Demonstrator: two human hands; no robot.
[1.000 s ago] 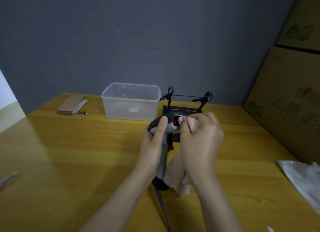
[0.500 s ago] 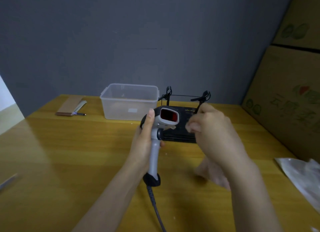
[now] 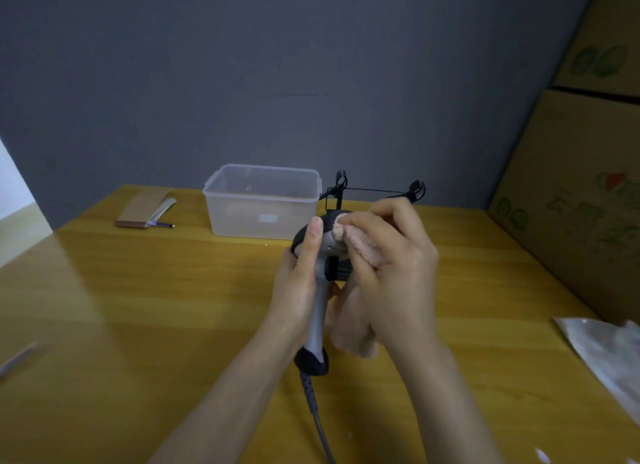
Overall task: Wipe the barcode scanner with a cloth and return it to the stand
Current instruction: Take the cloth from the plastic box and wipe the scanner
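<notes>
My left hand (image 3: pixel 300 283) grips the grey handle of the barcode scanner (image 3: pixel 319 318), held upright above the wooden table (image 3: pixel 138 307), thumb along the black head. My right hand (image 3: pixel 391 273) holds a pink cloth (image 3: pixel 360 243) and presses it against the front of the scanner's head, hiding the scan window. The cloth's loose end hangs below my right palm. The scanner's cable (image 3: pixel 317 411) runs down toward me. The black stand (image 3: pixel 377 193) with two clips sits just behind my hands, its base mostly hidden.
A clear plastic box (image 3: pixel 263 200) stands left of the stand. A brown notebook with a pen (image 3: pixel 143 209) lies at the far left. Cardboard boxes (image 3: pixel 571 204) line the right edge. A crumpled plastic bag (image 3: pixel 609 352) lies near right.
Half a second ago my right hand was off the scanner and the red window showed. Now the cloth is pressed on the head again and the scanner sits slightly lower.
</notes>
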